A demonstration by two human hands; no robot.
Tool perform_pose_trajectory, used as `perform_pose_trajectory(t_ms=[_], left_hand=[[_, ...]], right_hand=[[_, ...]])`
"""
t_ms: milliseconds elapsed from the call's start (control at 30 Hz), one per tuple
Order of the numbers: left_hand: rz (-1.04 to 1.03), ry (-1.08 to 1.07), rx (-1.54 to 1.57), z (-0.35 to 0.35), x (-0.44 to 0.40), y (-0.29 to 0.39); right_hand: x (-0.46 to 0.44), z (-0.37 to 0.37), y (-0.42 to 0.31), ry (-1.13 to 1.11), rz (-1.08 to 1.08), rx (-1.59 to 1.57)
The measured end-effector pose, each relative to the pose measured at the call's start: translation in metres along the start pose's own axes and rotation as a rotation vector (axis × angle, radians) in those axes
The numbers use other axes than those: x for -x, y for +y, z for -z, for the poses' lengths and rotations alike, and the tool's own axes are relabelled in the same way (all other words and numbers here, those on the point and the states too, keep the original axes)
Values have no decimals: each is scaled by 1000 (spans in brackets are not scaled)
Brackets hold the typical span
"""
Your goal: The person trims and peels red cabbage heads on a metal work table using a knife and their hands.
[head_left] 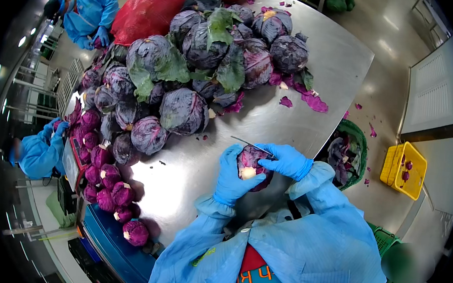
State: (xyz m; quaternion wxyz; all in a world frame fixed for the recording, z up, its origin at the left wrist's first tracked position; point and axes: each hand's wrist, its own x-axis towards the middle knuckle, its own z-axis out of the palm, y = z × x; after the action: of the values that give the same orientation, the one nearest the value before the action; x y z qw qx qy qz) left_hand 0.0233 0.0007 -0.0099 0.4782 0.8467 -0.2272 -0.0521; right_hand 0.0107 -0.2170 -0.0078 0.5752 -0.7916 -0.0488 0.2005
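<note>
We hold a red cabbage (259, 181) just above the steel bench (181, 183), close to its near edge. Our left hand (229, 177) is wrapped around the cabbage's left side, its pale cut stem facing up beside our thumb. Our right hand (288, 161) is closed on a knife (248, 143), the handle hidden in our glove, the blade pointing left across the cabbage's top. Dark, leafy cabbages (184, 111) are heaped from the middle of the bench toward its far edge, against a red mesh sack (151, 11). Bright, trimmed cabbages (110, 176) lie along the left edge. Purple leaf scraps (314, 102) lie near the right edge, short of the far right corner. Beyond that edge, a green basket (363, 153) holds leaves, and a yellow crate (416, 168) sits farther right. Two co-workers (91, 13) in blue are beyond the left side.
</note>
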Motion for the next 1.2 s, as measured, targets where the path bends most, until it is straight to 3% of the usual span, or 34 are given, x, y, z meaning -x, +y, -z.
perform_pose_trajectory(t_ms=[100,200,300,367,400,500,567,633,767,900,1033,1200], left_hand=[[-6,-26,-110,-3,-2,0],[-153,-76,-134,2,-4,11],[-236,-189,-146,12,5,2],[-222,-157,-47,16,12,-9],[-191,-119,18,16,15,-8],[-82,-95,32,18,18,-6],[-69,-127,27,17,10,-3],[-77,-172,32,13,5,-8],[-114,-221,-68,14,-7,-4],[-115,-181,-78,5,-5,0],[-109,-184,87,14,5,-6],[-97,-154,196,29,23,-28]], right_hand=[[-2,2,11,116,109,164],[-19,4,42,332,-146,226],[-30,18,97,580,-344,729],[-17,36,101,638,-575,556],[-5,38,99,700,-583,551],[25,14,88,630,-152,291],[29,-15,58,347,-76,-48],[28,-21,24,100,-328,-398],[25,-13,18,123,-380,-537],[16,-26,44,338,37,125],[5,-19,67,528,-182,444],[14,-13,107,685,-179,572]])
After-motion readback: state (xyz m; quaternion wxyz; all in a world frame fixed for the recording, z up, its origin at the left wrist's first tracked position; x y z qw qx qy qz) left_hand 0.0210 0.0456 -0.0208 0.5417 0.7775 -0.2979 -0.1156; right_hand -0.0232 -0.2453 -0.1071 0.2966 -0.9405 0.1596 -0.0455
